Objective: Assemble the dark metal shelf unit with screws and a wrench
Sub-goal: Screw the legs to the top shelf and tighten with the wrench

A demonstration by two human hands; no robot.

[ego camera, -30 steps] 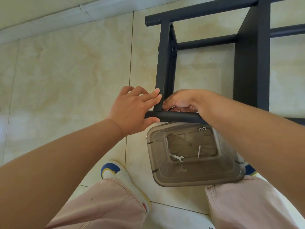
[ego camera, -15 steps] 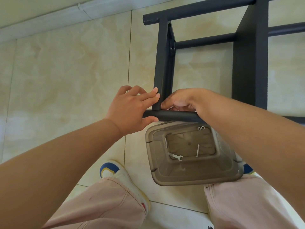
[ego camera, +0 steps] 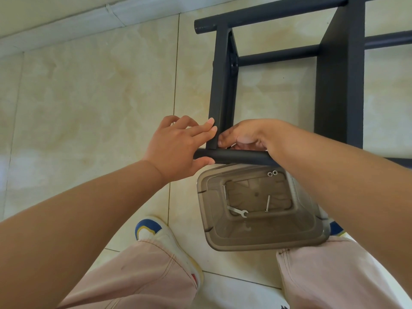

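Observation:
The dark metal shelf frame (ego camera: pixel 338 85) lies on the tiled floor in front of me. My left hand (ego camera: pixel 178 146) holds the end of its near round tube (ego camera: pixel 236 156), thumb under the tube and fingers laid against the flat crossbar (ego camera: pixel 219 85). My right hand (ego camera: pixel 243 136) sits at the joint behind the tube, its fingertips curled and pinching something small, seemingly a screw, mostly hidden. A small silver wrench (ego camera: pixel 237 211) lies in the translucent plastic container (ego camera: pixel 256 241), together with two loose screws (ego camera: pixel 267 202) and two washers (ego camera: pixel 272 173).
The container stands on the floor between my knees, just below the near tube. My shoes (ego camera: pixel 149 228) and pink trouser legs fill the bottom of the view. A white baseboard (ego camera: pixel 66 25) runs along the far left. Bare tiles stretch to the left of the frame.
Both hands stay at the joint; my right fingertips have shifted slightly at the crossbar's foot. The frame and container sit where they were.

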